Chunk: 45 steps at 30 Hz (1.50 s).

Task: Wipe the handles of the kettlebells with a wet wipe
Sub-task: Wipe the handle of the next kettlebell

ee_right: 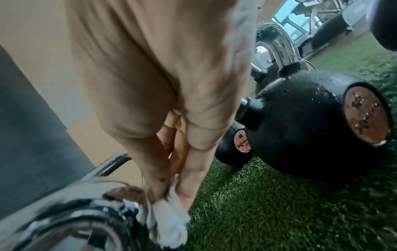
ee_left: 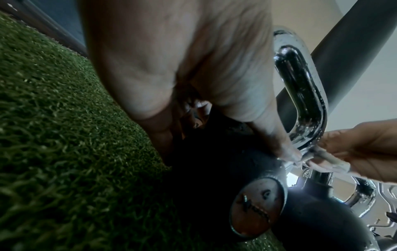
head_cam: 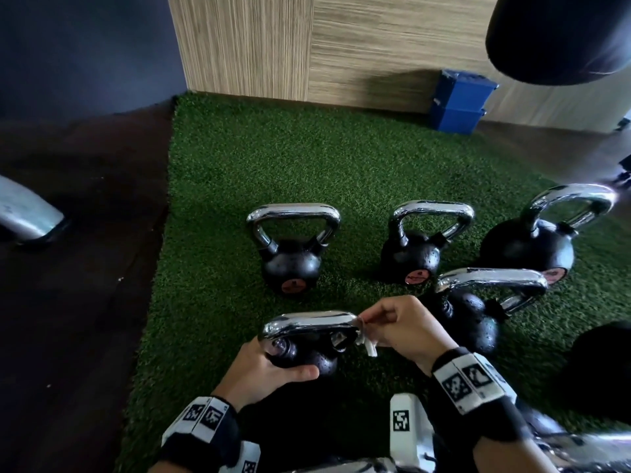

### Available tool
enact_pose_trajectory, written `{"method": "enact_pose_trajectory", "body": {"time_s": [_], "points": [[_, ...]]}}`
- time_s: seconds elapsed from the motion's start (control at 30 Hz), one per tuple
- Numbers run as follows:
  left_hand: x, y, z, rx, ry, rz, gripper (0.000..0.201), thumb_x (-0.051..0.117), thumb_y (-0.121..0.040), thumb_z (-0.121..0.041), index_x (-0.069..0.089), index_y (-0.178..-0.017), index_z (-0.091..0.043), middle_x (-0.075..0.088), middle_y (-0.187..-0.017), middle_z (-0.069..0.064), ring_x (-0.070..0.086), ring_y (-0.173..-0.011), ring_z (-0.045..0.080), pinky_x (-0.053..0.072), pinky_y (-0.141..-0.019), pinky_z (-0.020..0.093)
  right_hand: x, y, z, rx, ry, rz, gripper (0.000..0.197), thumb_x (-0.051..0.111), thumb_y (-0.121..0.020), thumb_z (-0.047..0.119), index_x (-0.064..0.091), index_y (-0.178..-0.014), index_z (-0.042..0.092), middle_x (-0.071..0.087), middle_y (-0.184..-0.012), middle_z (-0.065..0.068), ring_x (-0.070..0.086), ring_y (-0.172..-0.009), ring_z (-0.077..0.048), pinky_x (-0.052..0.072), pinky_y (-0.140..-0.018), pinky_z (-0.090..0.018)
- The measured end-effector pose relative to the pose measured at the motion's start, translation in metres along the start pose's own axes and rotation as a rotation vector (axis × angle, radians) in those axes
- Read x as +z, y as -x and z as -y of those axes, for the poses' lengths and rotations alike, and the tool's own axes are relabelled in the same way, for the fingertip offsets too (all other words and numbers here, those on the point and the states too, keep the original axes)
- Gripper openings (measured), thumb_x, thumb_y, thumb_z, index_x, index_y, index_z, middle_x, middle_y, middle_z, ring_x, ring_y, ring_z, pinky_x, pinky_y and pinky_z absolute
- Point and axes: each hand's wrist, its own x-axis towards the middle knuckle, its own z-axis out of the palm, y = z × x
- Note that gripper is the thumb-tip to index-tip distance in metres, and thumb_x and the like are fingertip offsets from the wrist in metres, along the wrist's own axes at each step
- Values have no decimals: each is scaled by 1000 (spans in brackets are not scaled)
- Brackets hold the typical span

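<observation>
The nearest kettlebell stands on green turf, black with a chrome handle. My left hand grips its black body from the left, thumb across the front. My right hand pinches a white wet wipe against the handle's right bend. In the left wrist view the wipe is pressed where the handle curves down. In the right wrist view my fingers hold the bunched wipe beside the handle.
Several more kettlebells stand on the turf: one at the centre, one right of it, a big one far right, one close on the right. Blue boxes sit by the wooden wall. Dark floor lies left.
</observation>
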Motion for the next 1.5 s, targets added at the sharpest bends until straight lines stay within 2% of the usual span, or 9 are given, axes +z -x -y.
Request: {"method": "enact_pose_trajectory", "body": {"time_s": [0.17,0.37,0.47,0.57,0.67,0.87,1.2,1.33,1.5], "points": [[1,1,-2,10,-80,-48,58,88,-39,-77,71,-91,-62,71,-93,-39,65,-88,-20,43,-70,-5,-3,-14,-7,62,-37,114,24,70,-79,-17,73,-77,6,73,-63,-7,67,-56,-9,55,-53,-20],[-12,1,-5,-12,-211,77,48,93,-41,-68,71,-83,-58,70,-91,-40,60,-87,-26,44,-74,-2,12,-21,-23,106,58,180,25,71,-76,-19,67,-71,5,70,-59,-3,69,-56,-12,62,-63,-32],[-40,5,-15,28,-261,231,52,94,-67,-24,67,-104,-49,70,-110,-30,58,-104,-24,45,-98,7,-8,-18,-15,6,311,57,26,80,-72,-4,73,-62,19,73,-63,1,69,-64,-12,60,-68,-32],[-67,10,-35,130,-137,67,61,68,-90,6,62,-123,-45,69,-128,-21,63,-121,-3,48,-107,20,-33,-6,9,-104,365,-51,28,86,-70,4,76,-60,28,75,-67,4,68,-67,-7,58,-71,-28],[-77,20,-75,291,19,-179,33,68,-97,-13,72,-121,-35,74,-120,-17,68,-115,-1,52,-101,18,-40,11,41,-222,81,-20,26,83,-71,-7,77,-69,18,77,-74,-6,70,-73,-16,60,-74,-29],[-51,35,-145,319,411,73,33,64,-91,-37,79,-112,-17,73,-126,-9,71,-115,17,59,-88,24,-15,35,94,-488,-219,144,23,82,-70,-8,72,-87,3,77,-86,-13,73,-77,-19,59,-71,-23],[-40,35,-148,300,579,140,35,84,-77,-32,81,-106,-13,79,-108,13,76,-101,19,58,-81,18,4,30,83,-667,29,-130,28,94,-62,16,69,-72,21,68,-70,9,59,-60,-2,46,-59,-15],[-42,35,-142,421,200,8,20,83,-83,-25,83,-103,-20,80,-103,-5,75,-103,9,56,-91,19,-2,17,57,-587,122,-113,34,95,-58,29,69,-79,28,60,-70,7,49,-58,-2,40,-56,-15],[-43,40,-128,563,-246,-225,14,80,-88,-29,83,-102,-29,75,-103,-27,67,-103,-13,52,-98,16,-24,-6,3,-202,423,41,48,90,-59,10,67,-90,39,66,-83,7,52,-59,0,51,-67,-26]]}}
